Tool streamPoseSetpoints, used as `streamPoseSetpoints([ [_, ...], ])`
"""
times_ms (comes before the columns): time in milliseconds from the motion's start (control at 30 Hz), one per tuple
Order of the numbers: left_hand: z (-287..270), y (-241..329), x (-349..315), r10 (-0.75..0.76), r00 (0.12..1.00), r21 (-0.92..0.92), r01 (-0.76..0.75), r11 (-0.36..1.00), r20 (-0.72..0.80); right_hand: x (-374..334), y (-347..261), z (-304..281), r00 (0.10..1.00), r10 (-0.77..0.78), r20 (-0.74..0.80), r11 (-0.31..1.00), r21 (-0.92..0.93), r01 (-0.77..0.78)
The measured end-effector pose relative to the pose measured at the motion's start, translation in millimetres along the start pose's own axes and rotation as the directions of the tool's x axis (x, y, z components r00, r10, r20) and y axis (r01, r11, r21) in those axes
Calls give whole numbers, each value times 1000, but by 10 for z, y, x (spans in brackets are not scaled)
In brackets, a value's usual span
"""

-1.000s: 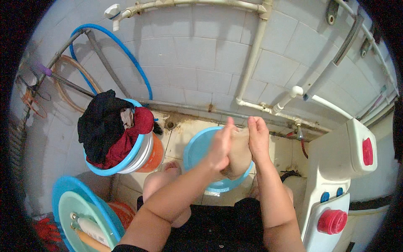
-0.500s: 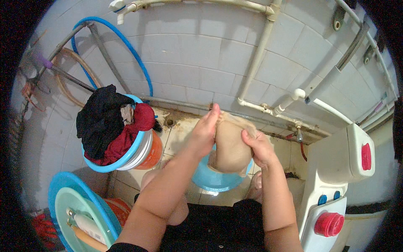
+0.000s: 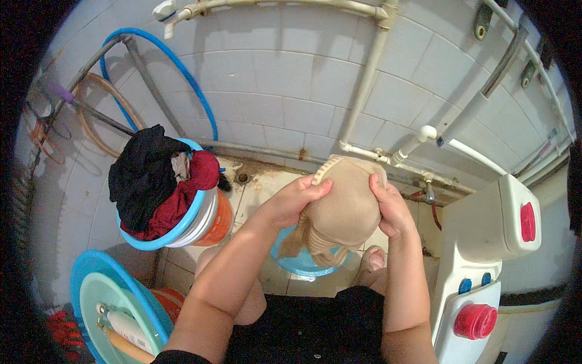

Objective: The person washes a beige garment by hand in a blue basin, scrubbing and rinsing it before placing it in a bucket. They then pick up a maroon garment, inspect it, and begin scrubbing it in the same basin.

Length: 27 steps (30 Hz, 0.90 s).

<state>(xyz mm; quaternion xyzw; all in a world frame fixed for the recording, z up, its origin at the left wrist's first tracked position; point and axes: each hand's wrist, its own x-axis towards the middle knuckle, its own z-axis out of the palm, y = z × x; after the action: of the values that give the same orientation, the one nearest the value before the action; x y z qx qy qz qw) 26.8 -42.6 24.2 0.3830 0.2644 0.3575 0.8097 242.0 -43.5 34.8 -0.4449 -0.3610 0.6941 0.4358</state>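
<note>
Between my hands hangs a beige bra [image 3: 342, 203] with a smooth moulded cup, a scalloped edge at its top left and gathered, ribbed fabric hanging at the bottom. My left hand [image 3: 297, 200] pinches its left side, thumb on the front. Gripping the right side is my right hand [image 3: 391, 209], its thumb over the edge and its other fingers partly behind the fabric. Below the bra stands a light blue basin [image 3: 303, 267] on the tiled floor, largely hidden by the cloth.
At left a bucket [image 3: 163, 236] holds black and dark red clothes [image 3: 145, 176]. Nearer stand nested basins [image 3: 91, 273] with a bottle [image 3: 130, 327]. White jugs with red caps [image 3: 476, 321] are at right. Pipes [image 3: 364, 91] and a blue hose [image 3: 188, 76] line the wall.
The bra has been turned and spread: its smooth cup now faces up, with the ribbed part hanging lower. My hands have shifted their grip and moved farther apart.
</note>
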Motion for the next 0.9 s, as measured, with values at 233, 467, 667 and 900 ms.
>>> streamPoseSetpoints([
  [233, 34, 36, 4, 68, 994, -306, -92, 948, -88, -30, 68, 65, 995, 48, 89, 963, 259, -70],
  [467, -152, 10, 32, 50, 990, -326, -91, 941, -132, 8, 215, 210, 999, -4, 32, 982, 187, -2],
  [667, -75, -152, 117, 36, 923, -173, -110, 979, -384, 69, 366, 410, 945, -296, -142, 955, -77, 288],
  [900, -474, -528, 377, 120, 862, -36, -158, 987, -492, 286, 616, 101, 946, -217, -242, 897, -432, 95],
])
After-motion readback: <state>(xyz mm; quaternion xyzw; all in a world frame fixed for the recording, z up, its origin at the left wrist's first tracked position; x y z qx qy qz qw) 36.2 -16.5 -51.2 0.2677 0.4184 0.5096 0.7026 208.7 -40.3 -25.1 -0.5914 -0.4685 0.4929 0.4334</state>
